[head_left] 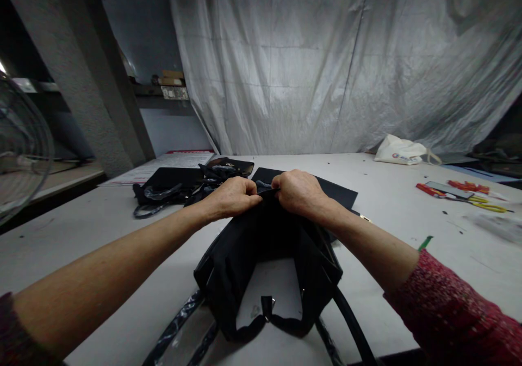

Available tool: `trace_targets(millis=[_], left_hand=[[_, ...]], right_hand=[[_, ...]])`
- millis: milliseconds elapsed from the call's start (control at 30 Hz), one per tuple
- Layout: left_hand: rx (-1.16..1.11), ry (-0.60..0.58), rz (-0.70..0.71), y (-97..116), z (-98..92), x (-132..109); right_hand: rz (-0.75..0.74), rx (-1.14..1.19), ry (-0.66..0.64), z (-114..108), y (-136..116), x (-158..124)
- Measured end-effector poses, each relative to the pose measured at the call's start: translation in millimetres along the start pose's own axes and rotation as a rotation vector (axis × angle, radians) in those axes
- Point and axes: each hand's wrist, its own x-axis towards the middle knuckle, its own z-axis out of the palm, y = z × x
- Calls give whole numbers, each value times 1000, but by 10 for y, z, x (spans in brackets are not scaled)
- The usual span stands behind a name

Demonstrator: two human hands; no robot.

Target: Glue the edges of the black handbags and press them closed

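far left: a wire fan guard [38,148], partly cut by the view edge; next, a grey pillar [87,78]. on the white table [101,235], left side: a black bag-like piece [173,177] with a plastic-wrapped handle, and a printed sheet [136,170] behind it. left hand [234,197]: thumb and fingers pinched together on the far rim of the black bag [228,279]. bag location: centre of table, directly in front of the person, mouth open, handles [179,322] splayed toward the near edge, some in clear film. a pale surface shows inside; cannot tell whether lining or tabletop. right hand [299,192]: just beside the left, fingers curled in and gripping the same rim. a flat black panel [340,193] lies behind this hand. farther right: white cloth bag [399,151] near the silver sheeting [285,72]; yellow-handled tool [487,206] at far right, beside a red-ended item [430,190].
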Motion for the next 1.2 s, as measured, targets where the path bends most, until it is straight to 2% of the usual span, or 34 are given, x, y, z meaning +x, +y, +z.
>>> trace_targets(millis=[233, 433, 667, 767, 1000, 1067, 1200], left_hand=[[-268, -175, 49, -107, 26, 101], [-246, -149, 66, -41, 12, 133], [-186, -50, 45, -24, 105, 235], [-163, -19, 60, -30, 113, 208], [-214, 33, -51, -19, 66, 49], [-130, 89, -79, -3, 51, 25], [6, 225, -93, -19, -3, -83]], right_hand=[[-6, 31, -19, 13, 40, 51], [-44, 23, -2, 36, 66, 46], [-110, -28, 11, 25, 70, 22], [-137, -11, 23, 53, 94, 9], [-306, 247, 40, 110, 160, 166], [-264, 382, 95, 39, 214, 179], [-128, 550, 333, -120, 405, -34]])
